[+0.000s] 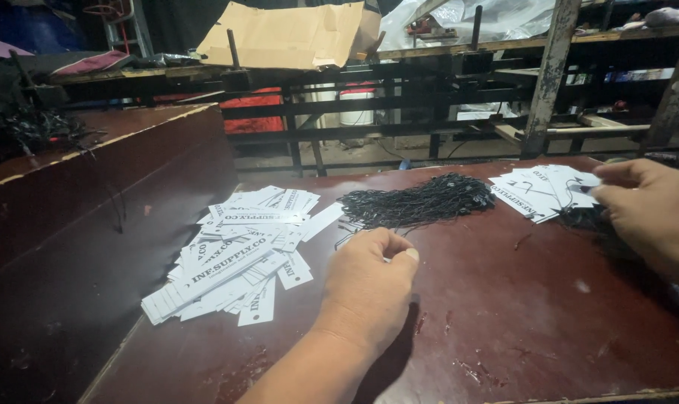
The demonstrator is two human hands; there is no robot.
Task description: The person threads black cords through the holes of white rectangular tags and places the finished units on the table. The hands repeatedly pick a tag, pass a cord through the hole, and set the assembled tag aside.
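Left hand (369, 288), nearest the camera, rests on the dark red worktop (519, 314), knuckles up, fingers (399, 251) curled narrow with the tips pressed to the surface; whether they pinch a cord cannot be told. Just beyond the fingertips lies a bundle of black cords (422, 202), its loose ends trailing toward the hand. To the left of the hand, a spread pile of white printed tags (238, 254) lies flat and overlapping, near the worktop's left edge. Right hand (650, 209), at the right edge of the view, has its fingers drawn together over a second stack of tags (545, 191); the tips touch the stack's right end, above a dark tangle of cords (579, 218) that sits beneath the hand. The two tag piles lie well apart, with the cord bundle between them. Behind the worktop stands a black metal frame (399, 105), with folded cardboard (287, 34) on a shelf above it
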